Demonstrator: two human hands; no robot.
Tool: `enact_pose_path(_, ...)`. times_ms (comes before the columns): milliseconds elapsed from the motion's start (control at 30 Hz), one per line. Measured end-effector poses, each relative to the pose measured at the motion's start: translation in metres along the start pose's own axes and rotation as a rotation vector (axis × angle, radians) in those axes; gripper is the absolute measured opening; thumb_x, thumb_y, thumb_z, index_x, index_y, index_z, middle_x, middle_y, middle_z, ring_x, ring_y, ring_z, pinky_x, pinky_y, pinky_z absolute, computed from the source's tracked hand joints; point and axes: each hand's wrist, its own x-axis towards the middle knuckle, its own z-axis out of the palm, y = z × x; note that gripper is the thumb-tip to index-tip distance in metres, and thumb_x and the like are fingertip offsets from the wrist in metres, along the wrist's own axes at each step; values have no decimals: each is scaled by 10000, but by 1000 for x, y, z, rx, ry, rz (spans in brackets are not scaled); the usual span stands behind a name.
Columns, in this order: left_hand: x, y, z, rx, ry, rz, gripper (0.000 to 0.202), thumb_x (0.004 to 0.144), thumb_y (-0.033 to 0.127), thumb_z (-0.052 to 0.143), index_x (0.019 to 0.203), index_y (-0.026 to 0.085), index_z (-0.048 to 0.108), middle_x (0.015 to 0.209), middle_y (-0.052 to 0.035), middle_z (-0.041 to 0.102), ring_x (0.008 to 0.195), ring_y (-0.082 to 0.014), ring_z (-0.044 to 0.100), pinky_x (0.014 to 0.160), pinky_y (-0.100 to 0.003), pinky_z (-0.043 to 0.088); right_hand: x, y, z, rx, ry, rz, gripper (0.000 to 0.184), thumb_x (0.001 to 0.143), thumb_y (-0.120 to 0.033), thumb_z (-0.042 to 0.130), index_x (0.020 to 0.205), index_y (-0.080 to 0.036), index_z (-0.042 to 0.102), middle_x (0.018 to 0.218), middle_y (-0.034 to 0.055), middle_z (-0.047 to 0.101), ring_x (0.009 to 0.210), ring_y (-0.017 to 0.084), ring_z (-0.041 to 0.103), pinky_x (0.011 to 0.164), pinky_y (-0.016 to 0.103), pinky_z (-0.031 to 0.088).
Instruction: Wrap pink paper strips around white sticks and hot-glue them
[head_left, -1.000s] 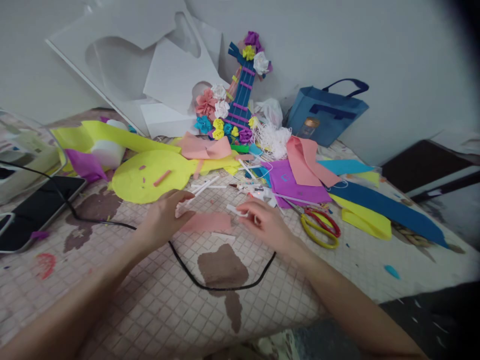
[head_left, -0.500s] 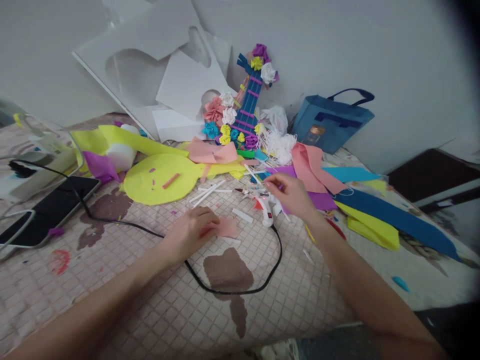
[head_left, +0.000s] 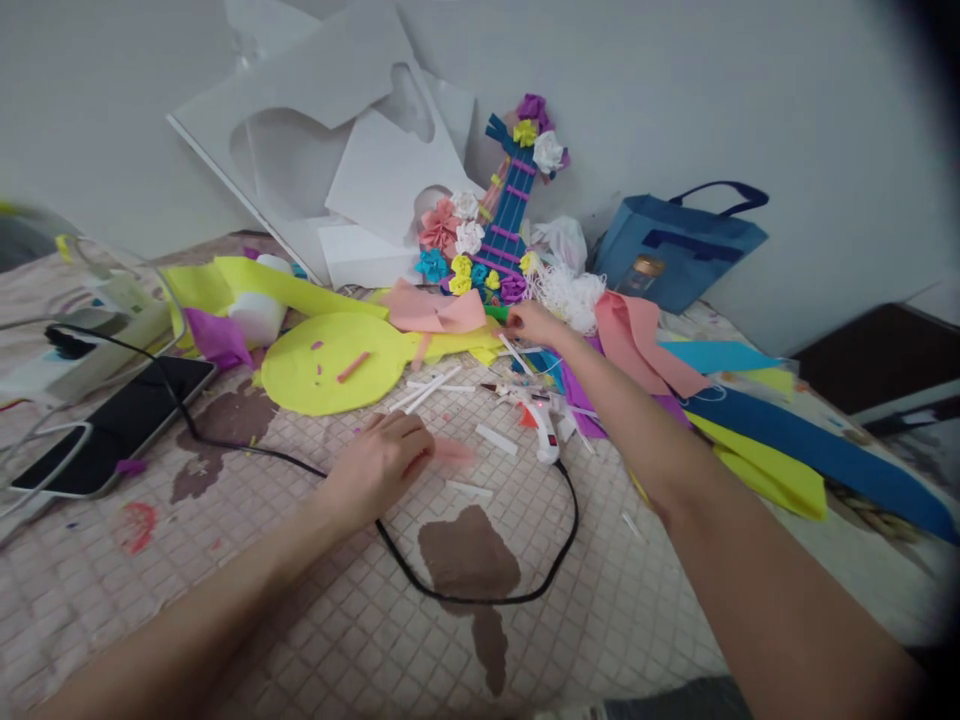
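Observation:
My left hand (head_left: 379,462) rests on the patterned cloth with its fingers curled over the left end of a small pink foam piece (head_left: 452,451). My right hand (head_left: 534,323) is stretched far forward to the foot of the blue foam guitar with paper flowers (head_left: 501,215), its fingertips at a green strip (head_left: 496,312) there; whether they hold anything is hidden. A white glue gun (head_left: 543,422) with a black cord (head_left: 480,590) lies between the two hands, beside several white foam strips (head_left: 427,387).
Yellow foam circle (head_left: 326,365) and coloured foam sheets (head_left: 757,440) crowd the back. White cut-out boards (head_left: 352,150) lean on the wall. A blue bag (head_left: 679,245) stands at the right. A phone (head_left: 112,425) and a power strip (head_left: 82,340) lie at the left.
My right hand has moved away from the glue gun, forward to the base of the foam guitar. My left hand has stayed on the pink piece. The view has shifted slightly.

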Motion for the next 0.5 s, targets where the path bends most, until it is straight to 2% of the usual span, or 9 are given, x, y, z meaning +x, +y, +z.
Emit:
enact_pose_path(33, 0, -1, -3, 25, 29, -15, 127, 889, 180, 491, 797, 164, 577, 833, -47, 604, 813, -191, 545, 745, -335, 410, 1, 1, 1, -7, 7, 5, 17, 656, -158, 638, 664, -148, 649, 705, 52, 638, 703, 180, 557, 644, 259, 363)
enact_pose_path(100, 1, -4, -7, 65, 81, -42, 121, 891, 192, 496, 811, 166, 583, 840, -48, 609, 822, -198, 548, 740, -340, 408, 0, 4, -1, -12, 40, 15, 69, 649, -100, 590, 655, -154, 632, 732, 58, 641, 745, 190, 560, 673, 265, 371)
enact_pose_path(233, 1, -11, -10, 119, 111, -86, 111, 882, 194, 509, 815, 167, 593, 841, -53, 619, 841, -214, 560, 741, -352, 415, -14, -1, -16, 15, 162, 46, 118, 708, -103, 510, 738, -160, 608, 785, 65, 645, 763, 194, 568, 698, 284, 393)
enact_pose_path(367, 1, -9, -7, 10, 80, -38, 105, 841, 193, 563, 935, 166, 603, 948, -73, 636, 906, -224, 573, 784, -363, 440, -49, -25, -36, 112, 270, 75, 160, 800, -151, 427, 888, -180, 558, 812, 41, 637, 647, 152, 585, 613, 273, 417)
enact_pose_path(433, 2, -3, -4, -81, 58, 7, 174, 819, 202, 593, 990, 168, 598, 1002, -81, 636, 949, -229, 570, 823, -372, 448, -71, -39, -45, 316, 329, 55, 130, 798, -163, 452, 887, -203, 537, 804, 21, 633, 595, 137, 590, 561, 261, 418)
enact_pose_path(500, 2, 3, -1, -139, 42, 42, 186, 814, 209, 601, 996, 175, 600, 1009, -78, 638, 971, -230, 568, 850, -377, 445, -88, -49, -51, 401, 361, 35, 87, 795, -182, 487, 861, -210, 537, 791, 12, 624, 578, 131, 590, 547, 259, 422)
